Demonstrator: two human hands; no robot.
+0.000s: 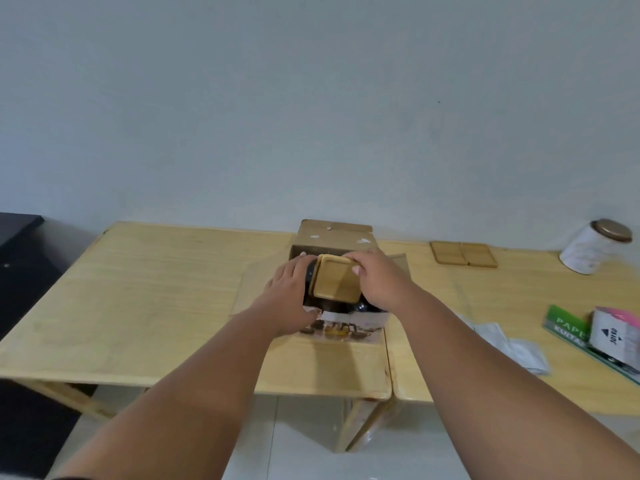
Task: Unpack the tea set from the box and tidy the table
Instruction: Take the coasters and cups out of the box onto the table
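1. A stack of square wooden trays (336,278) is held over the open cardboard box (334,237) at the table (138,306) centre.
2. The stack is gripped at its sides by the left hand (289,289) and right hand (379,277).
3. Two wooden coasters (463,253) and a lidded tin (594,245) lie well apart at far right.

We see a pale wooden table (156,306) bearing an open cardboard box (334,237), two square wooden coasters (463,253), a white gold-lidded tin (594,245) and white paper sachets (512,344).
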